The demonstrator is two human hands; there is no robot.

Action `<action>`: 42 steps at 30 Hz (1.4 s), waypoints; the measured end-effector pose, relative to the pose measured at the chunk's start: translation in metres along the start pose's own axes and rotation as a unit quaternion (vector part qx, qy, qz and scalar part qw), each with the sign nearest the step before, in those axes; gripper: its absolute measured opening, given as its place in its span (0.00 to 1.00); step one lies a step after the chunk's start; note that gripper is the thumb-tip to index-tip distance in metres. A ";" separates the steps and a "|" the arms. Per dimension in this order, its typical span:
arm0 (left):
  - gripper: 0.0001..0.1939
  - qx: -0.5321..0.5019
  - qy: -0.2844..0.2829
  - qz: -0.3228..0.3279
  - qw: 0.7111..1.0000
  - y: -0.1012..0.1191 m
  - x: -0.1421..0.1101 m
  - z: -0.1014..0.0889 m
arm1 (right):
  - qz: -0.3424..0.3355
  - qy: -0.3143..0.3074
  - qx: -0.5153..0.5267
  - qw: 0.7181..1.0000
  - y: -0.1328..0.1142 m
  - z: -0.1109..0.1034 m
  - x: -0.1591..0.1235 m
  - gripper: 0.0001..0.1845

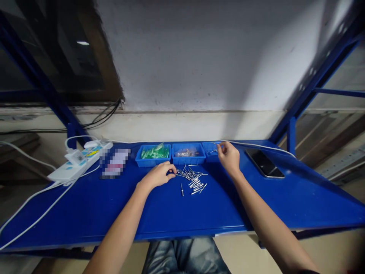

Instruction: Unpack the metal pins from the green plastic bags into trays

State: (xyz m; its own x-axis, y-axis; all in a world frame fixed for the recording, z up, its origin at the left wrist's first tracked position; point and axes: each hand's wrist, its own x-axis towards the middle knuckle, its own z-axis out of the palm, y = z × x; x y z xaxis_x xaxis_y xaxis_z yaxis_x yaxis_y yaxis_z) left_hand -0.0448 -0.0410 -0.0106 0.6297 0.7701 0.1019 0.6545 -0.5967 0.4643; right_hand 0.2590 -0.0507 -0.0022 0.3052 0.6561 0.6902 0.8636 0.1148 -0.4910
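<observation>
A loose pile of silvery blind rivets [194, 178] lies on the blue tabletop, and one single rivet [182, 189] rests apart at its front left. My left hand [161, 174] is at the left edge of the pile, thumb and forefinger closed on a rivet end. Over the right-hand blue bin [212, 156], my right hand [229, 155] pinches a thin shiny rivet, mostly hidden by the fingertips. A few similar pieces show inside that bin. The middle bin [188, 161] holds small metallic parts in clear plastic; the left bin [152, 163] holds green packets.
A black phone [265, 163] lies on the right of the table [196, 219]. At left are a white power strip [75, 163] with plugs and cables, and a blurred-out flat item [115, 163]. A white cable [265, 147] runs along the back edge. Blue frame posts rise on both sides.
</observation>
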 end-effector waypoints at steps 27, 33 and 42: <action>0.21 -0.070 0.169 -0.021 0.983 0.022 0.009 0.012 | -0.305 -0.180 0.067 0.933 -0.077 0.020 -0.062 0.09; 0.13 -0.116 0.153 0.016 0.981 0.026 0.002 0.004 | -0.287 -0.176 0.070 0.939 -0.077 0.021 -0.061 0.13; 0.16 -0.118 0.158 0.033 0.980 0.031 0.003 0.002 | -0.278 -0.178 0.116 0.937 -0.077 0.020 -0.060 0.09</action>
State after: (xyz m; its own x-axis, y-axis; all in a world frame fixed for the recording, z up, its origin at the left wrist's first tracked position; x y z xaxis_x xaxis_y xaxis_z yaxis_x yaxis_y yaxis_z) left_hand -0.0217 -0.0578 0.0023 0.4814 0.7855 0.3889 0.4790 -0.6073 0.6338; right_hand 0.1660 -0.0839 -0.0171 -0.3543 0.6499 0.6724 0.7259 0.6444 -0.2403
